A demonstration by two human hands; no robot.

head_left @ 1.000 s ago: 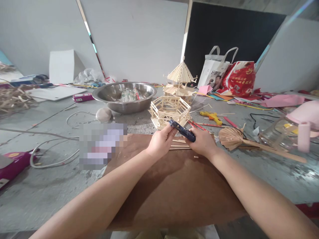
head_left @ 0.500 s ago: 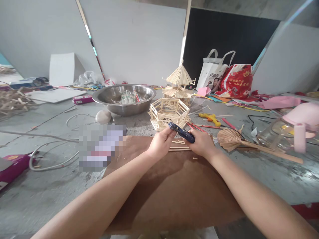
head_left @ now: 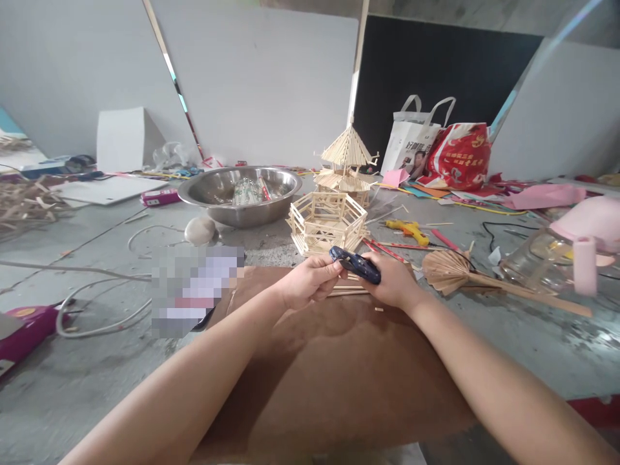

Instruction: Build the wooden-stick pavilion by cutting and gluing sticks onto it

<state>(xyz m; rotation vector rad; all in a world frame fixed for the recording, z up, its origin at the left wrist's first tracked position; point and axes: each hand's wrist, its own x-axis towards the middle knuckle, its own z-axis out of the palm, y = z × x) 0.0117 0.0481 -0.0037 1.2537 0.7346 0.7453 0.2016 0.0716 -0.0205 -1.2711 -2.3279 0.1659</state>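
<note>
My right hand (head_left: 394, 278) is closed around a dark blue hand tool (head_left: 361, 265), whose exact kind I cannot make out. The tool's far end points left and meets my left hand (head_left: 312, 279). Thumb and fingers of the left hand are pinched together there; whatever lies between them is too small or hidden to name. Under the hands, several thin wooden sticks (head_left: 346, 290) rest on a brown board (head_left: 339, 381), with a short cut piece (head_left: 379, 309) nearby. Just beyond stands a six-sided stick frame (head_left: 329, 223), open at the top.
A stick pavilion (head_left: 347, 152) with a pointed roof rises behind the frame. To its left sits a steel basin (head_left: 242, 216). On the right lie a yellow glue gun (head_left: 407, 232), a paper fan (head_left: 443, 271) and a pink-lidded jug (head_left: 537, 261). A white cable (head_left: 104, 278) loops at left.
My left hand has shifted slightly left and down, its fingers more curled. The blue tool has dropped a little and tilted flatter in my right hand.
</note>
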